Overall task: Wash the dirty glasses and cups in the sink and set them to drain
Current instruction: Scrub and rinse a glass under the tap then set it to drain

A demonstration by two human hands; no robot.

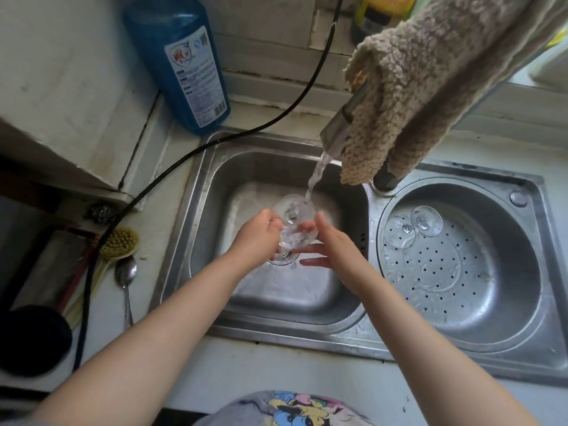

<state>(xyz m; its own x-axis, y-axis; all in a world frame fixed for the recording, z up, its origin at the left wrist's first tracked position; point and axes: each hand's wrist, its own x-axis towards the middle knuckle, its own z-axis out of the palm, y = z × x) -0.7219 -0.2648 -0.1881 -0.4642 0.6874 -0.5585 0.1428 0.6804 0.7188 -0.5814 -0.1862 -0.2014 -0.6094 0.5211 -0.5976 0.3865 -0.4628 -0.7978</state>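
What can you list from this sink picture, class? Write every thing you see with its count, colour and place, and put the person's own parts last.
wine glass: 1, clear, under the water stream, over the left basin
drained glasses: 2, clear, upside down in the round strainer basin
left basin: 1, steel, centre
strainer basin: 1, steel, perforated, right
faucet: 1, metal, running, above the sink
cloth: 1, beige, draped over the faucet
detergent bottle: 1, blue, behind the sink
cable: 1, black, across the counter
brush: 1, yellow bristles, left counter
spoon: 1, metal, left counter
left hand: grips the glass
right hand: fingers straight, against the glass
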